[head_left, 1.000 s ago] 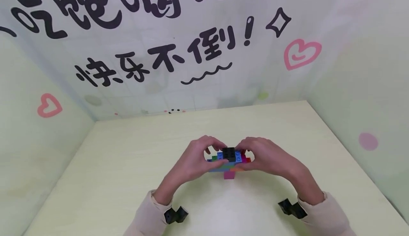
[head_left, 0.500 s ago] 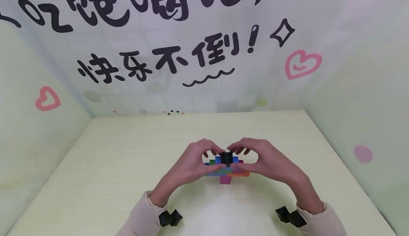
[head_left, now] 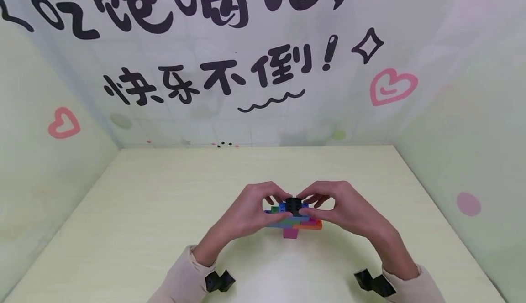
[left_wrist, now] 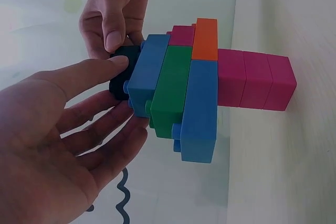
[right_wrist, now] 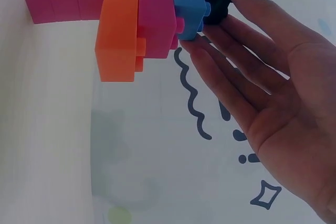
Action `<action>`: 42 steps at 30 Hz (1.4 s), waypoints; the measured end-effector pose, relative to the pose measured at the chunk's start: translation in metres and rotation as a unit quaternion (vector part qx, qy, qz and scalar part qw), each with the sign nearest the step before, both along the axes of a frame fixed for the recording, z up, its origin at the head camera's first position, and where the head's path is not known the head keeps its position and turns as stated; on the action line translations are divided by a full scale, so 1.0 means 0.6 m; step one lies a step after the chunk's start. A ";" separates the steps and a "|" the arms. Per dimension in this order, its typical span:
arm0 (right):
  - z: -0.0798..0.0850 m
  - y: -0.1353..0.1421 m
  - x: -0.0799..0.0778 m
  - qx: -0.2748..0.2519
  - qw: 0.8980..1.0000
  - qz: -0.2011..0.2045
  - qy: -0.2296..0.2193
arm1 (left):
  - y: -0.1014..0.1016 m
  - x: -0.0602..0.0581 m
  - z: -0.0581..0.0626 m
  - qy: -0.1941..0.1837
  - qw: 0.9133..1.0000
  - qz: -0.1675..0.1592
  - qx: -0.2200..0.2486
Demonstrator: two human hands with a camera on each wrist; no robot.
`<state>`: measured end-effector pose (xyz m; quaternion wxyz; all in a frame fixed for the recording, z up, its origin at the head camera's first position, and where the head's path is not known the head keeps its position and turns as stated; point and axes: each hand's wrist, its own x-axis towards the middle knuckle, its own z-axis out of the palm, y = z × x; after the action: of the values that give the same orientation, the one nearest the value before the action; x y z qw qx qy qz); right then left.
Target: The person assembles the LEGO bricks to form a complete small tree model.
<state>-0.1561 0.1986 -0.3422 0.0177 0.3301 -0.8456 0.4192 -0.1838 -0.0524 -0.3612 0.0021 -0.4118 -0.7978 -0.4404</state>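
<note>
A black toy brick (head_left: 293,206) tops a stepped stack of coloured building bricks. My left hand (head_left: 250,207) pinches its left side, thumb in front and fingers behind. From the other side my right hand (head_left: 343,205) pinches the same brick, its thumb tip near the left one. Under the black brick lies a long blue brick (left_wrist: 152,72). Below come a green brick (left_wrist: 170,90) beside a magenta one (right_wrist: 156,22), then a lower blue brick (left_wrist: 200,111) beside an orange brick (right_wrist: 118,30). Three narrow magenta bricks (left_wrist: 256,80) form the stem, standing upright.
The stack stands on a pale wooden table (head_left: 164,193). Behind it rises a white wall (head_left: 197,125) with black lettering and pink hearts, and side walls enclose the table. Small black devices (head_left: 219,281) sit at both sleeve cuffs.
My right hand has drawn inward from the stack's right side, and its thumb now lies at the black brick. The left hand keeps its place there. The head view has tilted slightly.
</note>
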 end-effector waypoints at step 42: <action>-0.006 0.006 -0.006 -0.009 1.000 0.003 -0.011 | 0.004 -0.005 0.004 -0.013 1.000 0.023 0.004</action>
<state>-0.1596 0.2021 -0.3459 0.0100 0.3274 -0.8410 0.4305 -0.1865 -0.0502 -0.3591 0.0036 -0.3881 -0.8050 -0.4488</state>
